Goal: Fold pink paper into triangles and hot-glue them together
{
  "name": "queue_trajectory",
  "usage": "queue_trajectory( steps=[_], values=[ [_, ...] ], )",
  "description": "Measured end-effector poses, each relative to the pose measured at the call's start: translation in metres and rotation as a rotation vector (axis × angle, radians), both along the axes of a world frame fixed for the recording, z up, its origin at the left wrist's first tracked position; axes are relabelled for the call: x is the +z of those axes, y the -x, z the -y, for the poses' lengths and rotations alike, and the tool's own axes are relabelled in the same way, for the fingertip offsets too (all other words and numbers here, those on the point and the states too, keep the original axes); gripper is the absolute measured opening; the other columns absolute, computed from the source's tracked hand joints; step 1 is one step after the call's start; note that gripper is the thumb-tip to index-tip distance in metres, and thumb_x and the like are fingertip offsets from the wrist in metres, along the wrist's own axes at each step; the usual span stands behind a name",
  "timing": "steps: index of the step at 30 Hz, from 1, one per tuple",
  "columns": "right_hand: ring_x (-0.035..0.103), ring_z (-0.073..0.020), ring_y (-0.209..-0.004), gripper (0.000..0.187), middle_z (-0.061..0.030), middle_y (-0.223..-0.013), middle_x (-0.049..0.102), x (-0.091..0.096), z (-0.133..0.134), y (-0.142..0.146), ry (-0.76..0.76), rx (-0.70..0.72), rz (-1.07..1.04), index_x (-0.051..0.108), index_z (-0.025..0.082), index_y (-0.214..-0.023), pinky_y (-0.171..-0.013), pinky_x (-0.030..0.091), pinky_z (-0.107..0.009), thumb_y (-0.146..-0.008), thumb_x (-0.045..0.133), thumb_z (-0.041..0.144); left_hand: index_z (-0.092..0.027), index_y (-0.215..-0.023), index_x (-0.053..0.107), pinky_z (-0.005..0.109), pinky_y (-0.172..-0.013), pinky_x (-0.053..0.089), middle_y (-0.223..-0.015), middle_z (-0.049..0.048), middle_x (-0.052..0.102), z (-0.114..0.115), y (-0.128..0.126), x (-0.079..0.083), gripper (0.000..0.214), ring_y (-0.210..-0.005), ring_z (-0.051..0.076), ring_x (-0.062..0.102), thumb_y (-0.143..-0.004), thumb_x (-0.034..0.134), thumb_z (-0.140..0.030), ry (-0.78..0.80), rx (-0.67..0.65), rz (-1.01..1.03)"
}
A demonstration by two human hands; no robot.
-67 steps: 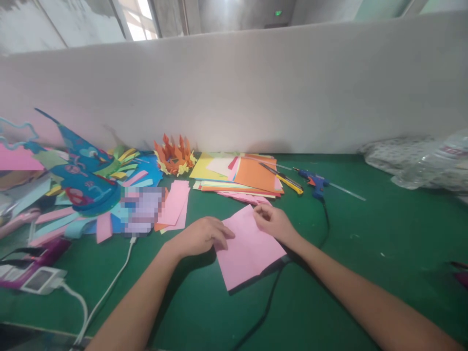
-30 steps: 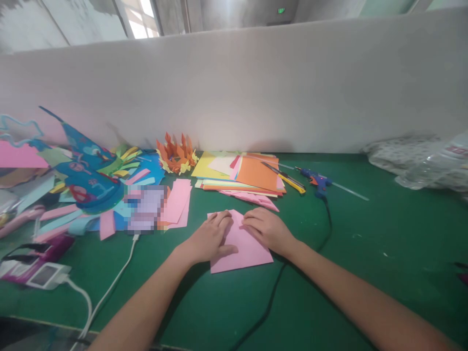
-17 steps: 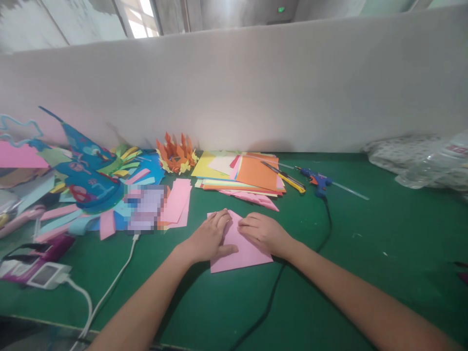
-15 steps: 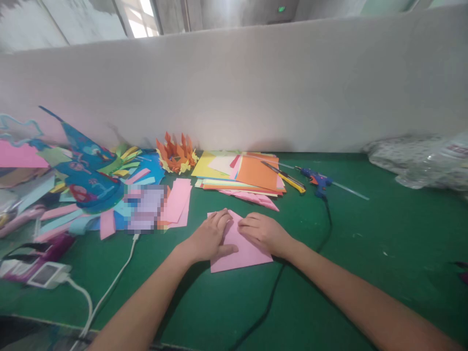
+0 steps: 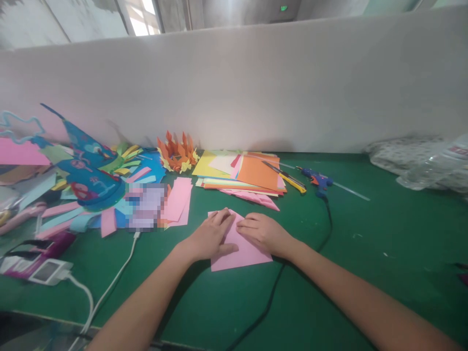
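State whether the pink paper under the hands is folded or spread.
Partly folded, it appears: the pink paper has a slanted edge under the right hand, not a square corner. The left hand hides more.

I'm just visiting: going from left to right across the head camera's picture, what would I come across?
Blue patterned cone-shaped hats → orange-and-yellow paper crown → bare left hand → pink sheet of paper → bare right hand → blue-and-orange glue gun → clear plastic bottle.
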State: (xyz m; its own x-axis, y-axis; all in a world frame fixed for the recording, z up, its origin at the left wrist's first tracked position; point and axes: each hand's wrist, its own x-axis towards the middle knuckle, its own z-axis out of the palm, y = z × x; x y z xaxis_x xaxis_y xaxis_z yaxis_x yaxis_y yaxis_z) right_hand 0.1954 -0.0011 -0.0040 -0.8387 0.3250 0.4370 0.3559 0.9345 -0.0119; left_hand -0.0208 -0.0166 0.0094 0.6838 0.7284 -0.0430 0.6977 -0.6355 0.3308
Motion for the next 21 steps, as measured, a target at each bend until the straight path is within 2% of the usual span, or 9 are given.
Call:
queue_trajectory(
  steps=[3,11,21],
  values=[
    [0.055,-0.0184,-0.086,0.026,-0.0084,-0.093,0.068,0.0027,0.0015,0.0008,0.009,-0.006,-0.004,0.066,0.013,-0.095,-0.078,0.048,-0.034,-0.092,0.040,0.012,-0.013,-0.140,0.027,0.049,-0.107,0.028,-0.141,0.0191,0.031,0.0000,0.0002,-0.0012,0.072,-0.134,0.034,0.026,-0.085,0.048,-0.055,-0.022,-0.016,0.017],
    [0.055,-0.0197,-0.093,0.024,-0.0079,-0.089,0.068,0.0049,0.0047,0.0026,0.042,-0.011,-0.048,0.067,0.012,-0.095,-0.087,0.047,-0.036,-0.092,0.043,0.013,-0.014,-0.141,0.024,0.048,-0.110,0.023,-0.144,0.0174,0.031,-0.0010,0.0013,-0.0036,0.072,-0.137,0.031,0.021,-0.086,0.045,-0.056,-0.031,-0.042,0.018],
    [0.054,-0.0208,-0.096,0.026,-0.0110,-0.098,0.065,0.0013,0.0055,-0.0012,0.155,-0.064,-0.049,0.067,0.014,-0.100,-0.085,0.049,-0.038,-0.093,0.043,0.018,-0.011,-0.141,0.023,0.047,-0.111,0.022,-0.146,0.0187,0.028,-0.0008,0.0012,-0.0030,0.076,-0.138,0.030,0.019,-0.086,0.042,-0.060,-0.021,-0.020,-0.012]
  ],
)
